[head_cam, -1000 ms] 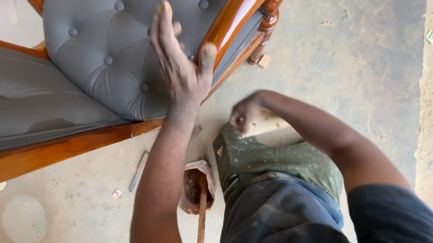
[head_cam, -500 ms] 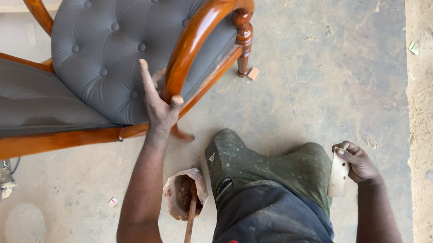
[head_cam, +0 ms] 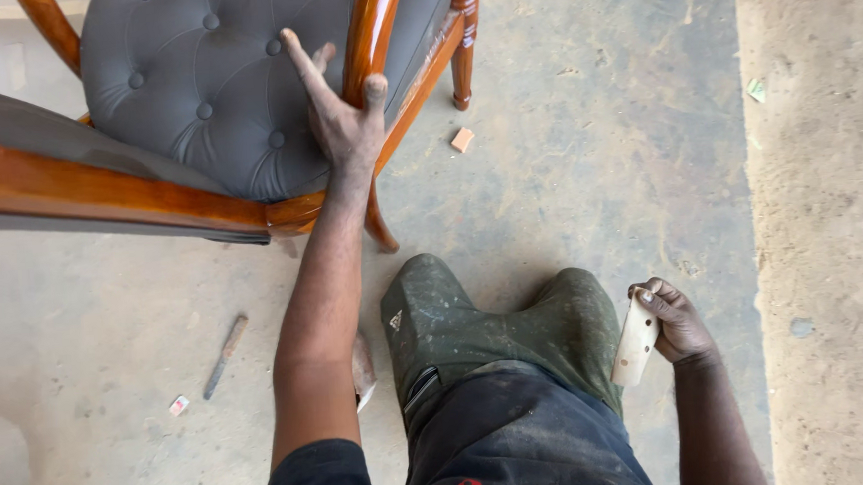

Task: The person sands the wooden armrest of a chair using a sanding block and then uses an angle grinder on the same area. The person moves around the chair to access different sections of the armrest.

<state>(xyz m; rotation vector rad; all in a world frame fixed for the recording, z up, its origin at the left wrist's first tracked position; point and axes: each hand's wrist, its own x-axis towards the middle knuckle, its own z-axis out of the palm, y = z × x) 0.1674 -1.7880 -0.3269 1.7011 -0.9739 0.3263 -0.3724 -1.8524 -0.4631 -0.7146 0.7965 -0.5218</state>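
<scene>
A wooden chair (head_cam: 99, 188) with glossy brown framing and grey button-tufted upholstery (head_cam: 212, 76) lies tipped on the concrete floor. My left hand (head_cam: 339, 113) grips its curved wooden arm rail (head_cam: 373, 26), thumb on one side and fingers spread over the cushion. My right hand (head_cam: 671, 323) hangs low at the right, beside my knee, and holds a small pale flat block (head_cam: 635, 342). My green-trousered knees (head_cam: 496, 323) fill the lower middle.
A thin metal tool (head_cam: 224, 355) lies on the floor at lower left, with a small scrap (head_cam: 178, 405) near it. A small wood offcut (head_cam: 462, 139) sits by the chair leg (head_cam: 462, 61). A sandy strip (head_cam: 828, 198) runs down the right side.
The view has shifted so the chair sits higher and closer. My left hand still holds the arm rail. My right hand has come from under the chair to my right side, holding the pale block.
</scene>
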